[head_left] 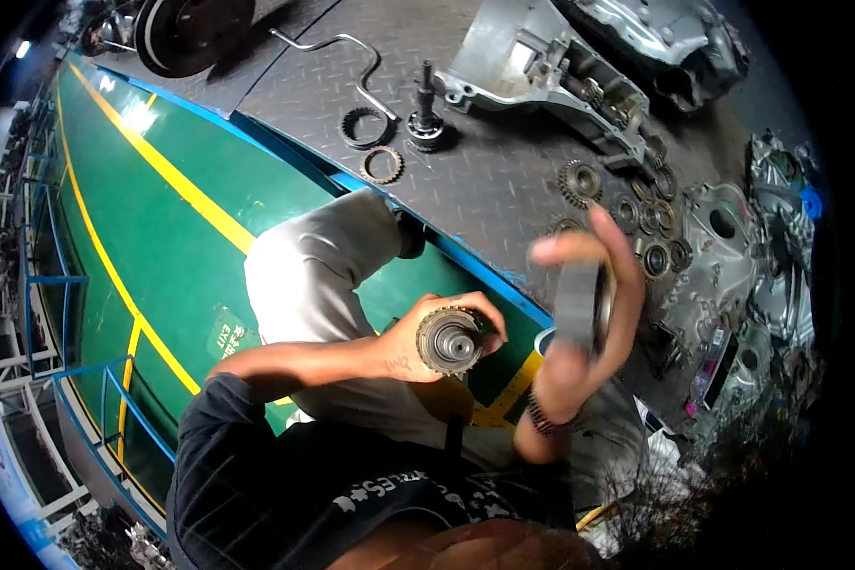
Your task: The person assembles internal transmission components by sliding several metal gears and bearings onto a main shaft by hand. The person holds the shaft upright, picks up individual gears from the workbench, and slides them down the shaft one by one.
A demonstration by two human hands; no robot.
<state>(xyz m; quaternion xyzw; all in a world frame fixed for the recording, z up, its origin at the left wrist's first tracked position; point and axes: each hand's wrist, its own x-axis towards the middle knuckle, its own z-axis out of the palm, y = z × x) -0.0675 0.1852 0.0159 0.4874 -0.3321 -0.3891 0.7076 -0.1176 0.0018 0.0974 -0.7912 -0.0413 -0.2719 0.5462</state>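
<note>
My left hand (pixel 410 332) is wrapped round a gear shaft (pixel 451 344), which points end-on toward my view in front of my lap. A toothed ring surrounds its stepped, shiny centre. To the right, my right hand (pixel 619 309) is raised over the edge of the metal table, smeared by motion. Between its thumb and fingers sits a wide grey metal ring (pixel 577 306), seen nearly edge-on, apart from the shaft. Whether the ring bears teeth is lost in the blur.
On the tread-plate table (pixel 489 180) lie a bent metal bar (pixel 337 40), two toothed rings (pixel 382 165), an upright shaft (pixel 426 119), an open gearbox housing (pixel 541 71) and several gears (pixel 579 180). More castings (pixel 722 223) stand at right. A green floor (pixel 195 294) with yellow lines lies left.
</note>
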